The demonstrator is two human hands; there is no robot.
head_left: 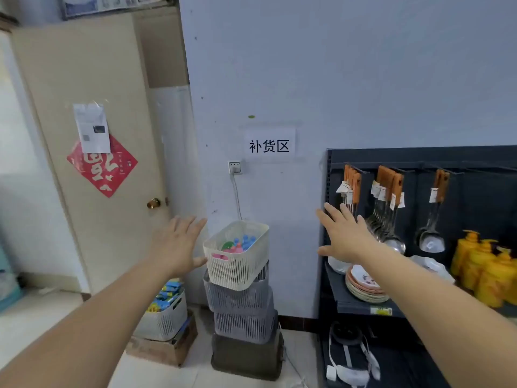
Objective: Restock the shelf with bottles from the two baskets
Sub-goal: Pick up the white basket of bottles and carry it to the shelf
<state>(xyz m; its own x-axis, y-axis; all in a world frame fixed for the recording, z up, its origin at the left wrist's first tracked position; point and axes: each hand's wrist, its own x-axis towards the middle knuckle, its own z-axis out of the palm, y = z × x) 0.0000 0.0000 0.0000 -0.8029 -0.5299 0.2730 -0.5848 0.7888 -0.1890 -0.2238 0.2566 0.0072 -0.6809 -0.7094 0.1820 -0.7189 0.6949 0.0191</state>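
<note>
A cream slotted basket (237, 264) tops a stack of grey baskets against the wall; pink, blue and green bottle caps (240, 245) show inside it. A second pale basket (165, 317) sits lower left on a brown box, filled with blue and yellow packs. My left hand (176, 245) reaches out with fingers spread, just left of the cream basket, holding nothing. My right hand (345, 233) is also spread and empty, to the right of the basket, in front of the dark shelf (358, 301). Yellow pump bottles (484, 270) stand on that shelf.
Ladles and spoons (391, 219) hang from hooks on the shelf back panel, above stacked plates (363, 287). A beige door (92, 175) stands at the left. A wall sign (269, 146) and a socket with a cable (235, 167) are above the basket stack.
</note>
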